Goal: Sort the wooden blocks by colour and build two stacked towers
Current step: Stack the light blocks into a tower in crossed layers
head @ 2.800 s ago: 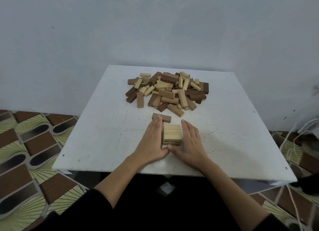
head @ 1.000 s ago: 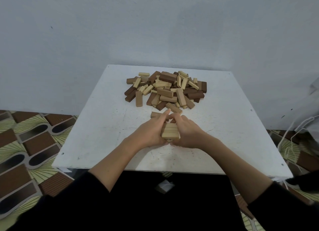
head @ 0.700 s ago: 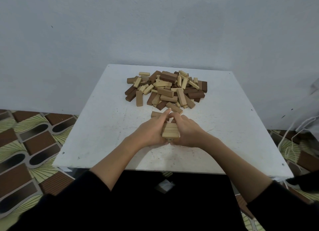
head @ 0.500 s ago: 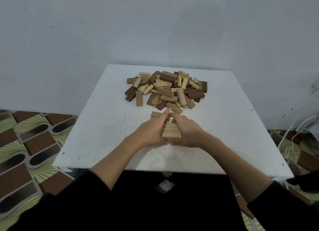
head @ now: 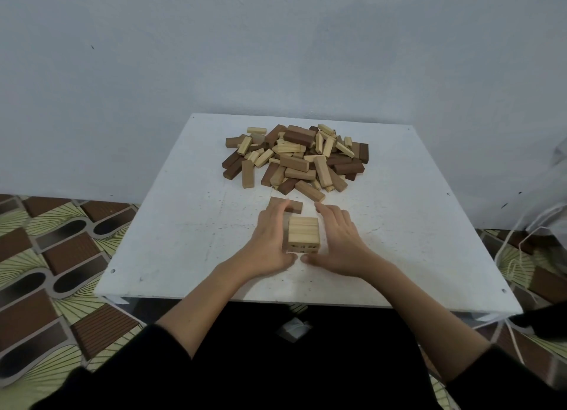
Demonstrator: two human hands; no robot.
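- Pale wall (head: 276,41) fills the upper frame behind a white table (head: 171,231) at centre; patterned floor (head: 46,256) shows at lower left, white cords (head: 518,234) at right edge.
- Pile (head: 294,158) of light and dark wooden blocks lies on the table's upper centre.
- Short tower (head: 303,234) of light blocks stands at frame centre, below the pile, two layers visible.
- One brown block (head: 294,205) lies flat just above the tower, partly hidden by fingertips.
- Left hand (head: 270,241) flanks the tower's left side, fingers straight, palm against or just beside it.
- Right hand (head: 337,241) flanks the right side, fingers straight, a narrow gap showing.
- Both thumbs nearly meet below the tower.
- Black sleeves (head: 107,379) cover the lower frame.
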